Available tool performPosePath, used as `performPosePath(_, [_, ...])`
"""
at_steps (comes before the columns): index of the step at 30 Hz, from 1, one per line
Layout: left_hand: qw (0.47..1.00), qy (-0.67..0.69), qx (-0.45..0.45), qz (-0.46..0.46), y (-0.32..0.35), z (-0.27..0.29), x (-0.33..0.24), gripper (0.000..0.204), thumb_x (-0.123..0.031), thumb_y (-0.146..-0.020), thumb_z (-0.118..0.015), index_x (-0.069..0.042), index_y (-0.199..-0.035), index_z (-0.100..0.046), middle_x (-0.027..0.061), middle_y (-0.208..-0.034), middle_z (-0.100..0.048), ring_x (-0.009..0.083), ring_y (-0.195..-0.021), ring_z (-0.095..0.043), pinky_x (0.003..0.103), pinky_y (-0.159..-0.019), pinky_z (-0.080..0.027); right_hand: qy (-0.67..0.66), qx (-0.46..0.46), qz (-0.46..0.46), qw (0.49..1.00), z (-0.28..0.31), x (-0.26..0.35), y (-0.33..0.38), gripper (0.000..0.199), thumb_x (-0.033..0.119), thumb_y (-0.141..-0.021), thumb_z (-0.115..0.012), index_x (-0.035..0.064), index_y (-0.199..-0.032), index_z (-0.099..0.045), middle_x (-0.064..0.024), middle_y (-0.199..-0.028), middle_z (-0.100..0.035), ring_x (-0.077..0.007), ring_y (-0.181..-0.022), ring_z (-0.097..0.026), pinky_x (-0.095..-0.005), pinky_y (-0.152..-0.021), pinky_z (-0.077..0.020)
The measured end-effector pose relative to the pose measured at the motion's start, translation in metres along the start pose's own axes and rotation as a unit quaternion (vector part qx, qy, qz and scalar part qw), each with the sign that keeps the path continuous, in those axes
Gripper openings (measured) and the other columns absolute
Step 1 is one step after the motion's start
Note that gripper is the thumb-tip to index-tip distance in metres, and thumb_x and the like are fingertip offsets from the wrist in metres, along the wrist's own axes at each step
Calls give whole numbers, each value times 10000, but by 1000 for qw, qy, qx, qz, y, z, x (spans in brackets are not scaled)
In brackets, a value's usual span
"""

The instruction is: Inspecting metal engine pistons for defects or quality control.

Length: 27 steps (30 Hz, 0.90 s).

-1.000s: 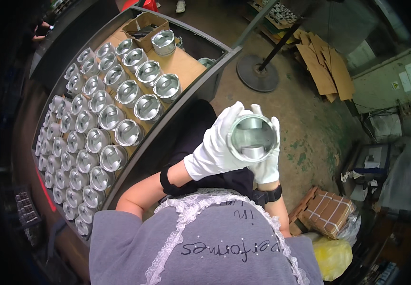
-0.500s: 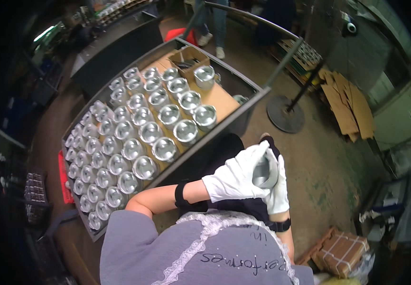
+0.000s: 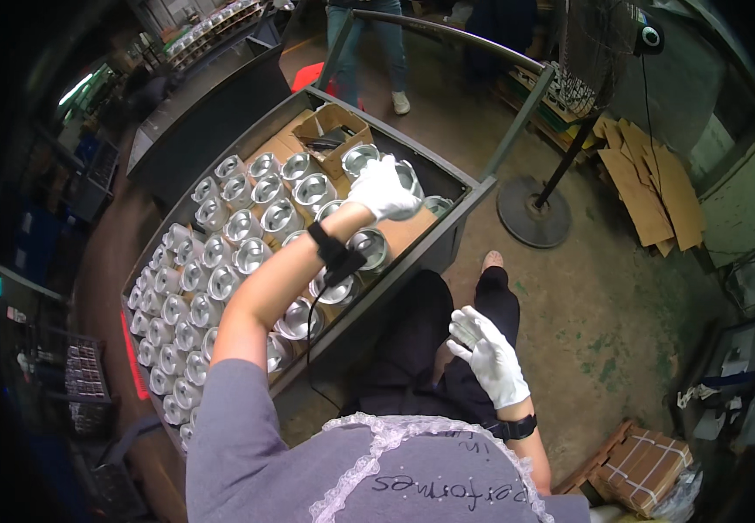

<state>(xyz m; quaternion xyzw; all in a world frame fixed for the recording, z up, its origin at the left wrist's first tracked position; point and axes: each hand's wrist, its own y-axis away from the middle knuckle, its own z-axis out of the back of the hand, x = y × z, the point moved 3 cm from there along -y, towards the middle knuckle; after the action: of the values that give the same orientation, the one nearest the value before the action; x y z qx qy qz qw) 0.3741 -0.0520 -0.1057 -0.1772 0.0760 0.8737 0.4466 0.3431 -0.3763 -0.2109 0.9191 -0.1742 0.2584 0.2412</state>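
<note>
Two white-gloved hands in view. Left hand (image 3: pixel 384 187) stretched over metal cart tray (image 3: pixel 447 170), fingers wrapped round shiny metal cup-shaped part (image 3: pixel 407 179) at far right end of rows. Right hand (image 3: pixel 489 356) free above lap, fingers spread wide, holding nothing. Many identical silver parts (image 3: pixel 221 283) packed in rows on cardboard liner (image 3: pixel 405 234). Small open cardboard box (image 3: pixel 336 132) at far tray corner. Standing fan base (image 3: pixel 533 212) on concrete floor right of cart, flattened cardboard sheets (image 3: pixel 648 183) beyond. Black wrist strap (image 3: pixel 323 242) with cable on left forearm.
</note>
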Motion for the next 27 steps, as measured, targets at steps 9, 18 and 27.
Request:
performPosePath(9, [989, -130, 73, 11, -71, -78, 67, 602, -442, -743, -631, 72, -1057, -632, 247, -1037, -662, 371, -955, -671, 389, -834, -543, 5, -88, -4, 996, 43, -14, 18, 411, 289, -937, -605, 68, -1282, -576, -88, -1259, -627, -223, -1130, -591, -398, -980, -446])
performPosePath(18, [997, -54, 46, 33, -54, -80, 65, 652, -473, -733, -665, 57, -1107, -600, 301, -1146, -569, 422, -1051, -585, 446, -919, -492, 11, -90, -24, 996, 35, -19, 11, 369, 272, -954, -568, 59, -1255, -591, -101, -1237, -636, -232, -1081, -617, -387, -936, -476])
performPosePath(27, [985, -141, 25, -92, 90, -49, 48, 349, -364, -899, -543, -52, -844, -687, 183, -845, -662, 349, -810, -643, 477, -738, -485, 5, -89, -40, 995, 42, -22, 2, 348, 250, -970, -531, 51, -1250, -589, -113, -1232, -639, -232, -1063, -629, -374, -920, -491])
